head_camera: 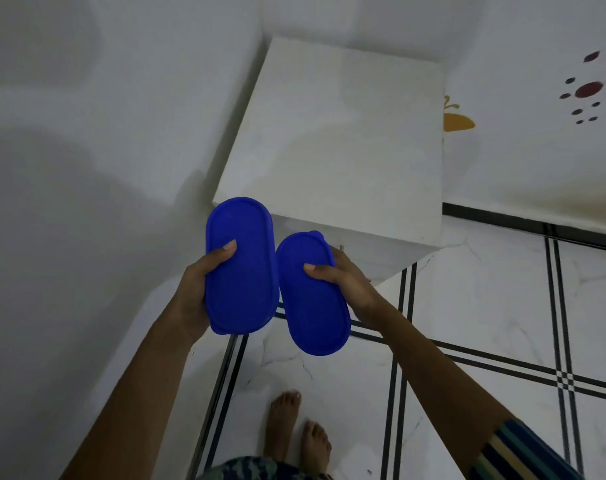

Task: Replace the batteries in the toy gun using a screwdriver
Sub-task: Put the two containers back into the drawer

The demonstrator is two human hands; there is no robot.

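I hold two blue oval lidded containers side by side in front of me. My left hand (199,282) grips the larger blue container (242,268) by its left edge, thumb on top of the lid. My right hand (343,278) grips the smaller blue container (315,303) from the right, thumb resting on its lid. Both containers are in the air, just in front of a white block's near corner. No toy gun, screwdriver or batteries are in view.
A white square block or low table (346,140) stands in the room corner against white walls (87,133). The right wall carries red and yellow decals (592,88). White marble floor (485,306) with black lines lies below, my bare feet (298,427) on it.
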